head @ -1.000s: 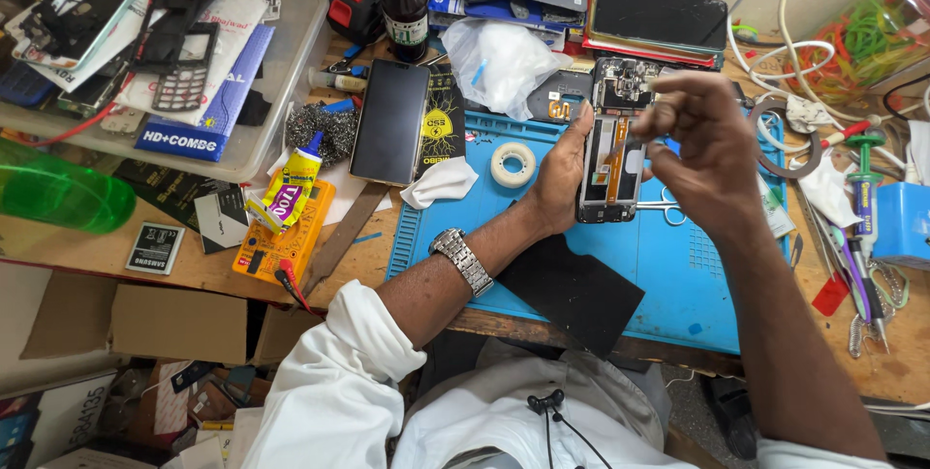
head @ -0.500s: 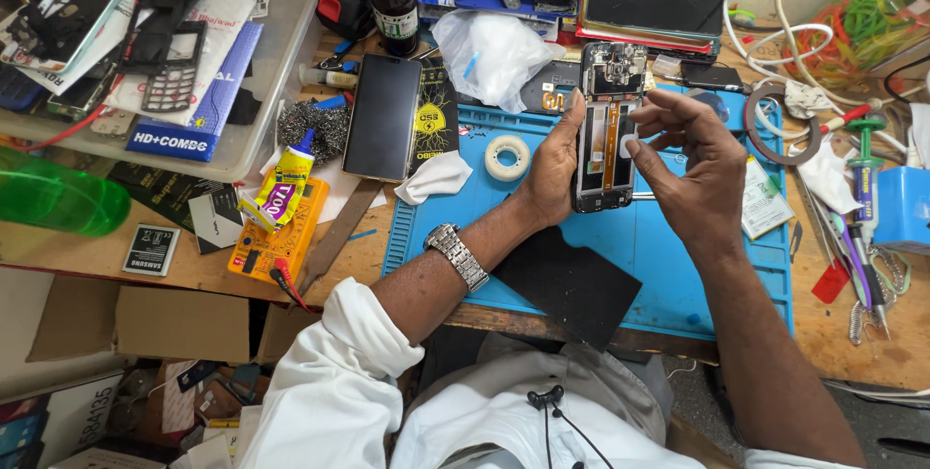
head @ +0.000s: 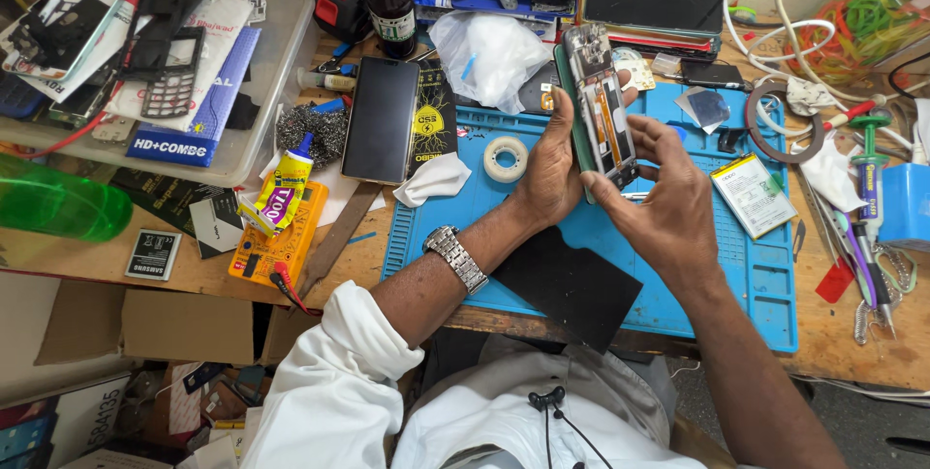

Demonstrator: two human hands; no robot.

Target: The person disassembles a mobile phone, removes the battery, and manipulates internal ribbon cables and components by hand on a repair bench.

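Observation:
An opened phone frame (head: 603, 106), its back off and inner parts showing, is held upright above the blue work mat (head: 736, 265). My left hand (head: 549, 164) grips its left edge from behind; a metal watch sits on that wrist. My right hand (head: 659, 193) holds the lower right side, with the fingers resting on the frame's face. A loose phone battery (head: 753, 195) lies on the mat to the right. A black sheet (head: 567, 285) lies on the mat under my forearms.
A black phone (head: 380, 120) lies face up left of the mat, by a roll of white tape (head: 505, 158) and a glue tube (head: 285, 184) on an orange meter. A clear tray (head: 281, 62) of phone parts stands far left. Stacked phones (head: 651, 4), a dark bottle (head: 389, 4) and cables line the back.
Both hands have tilted the phone frame and brought it slightly lower and closer. My right hand has shifted from the frame's upper right edge down to its lower part.

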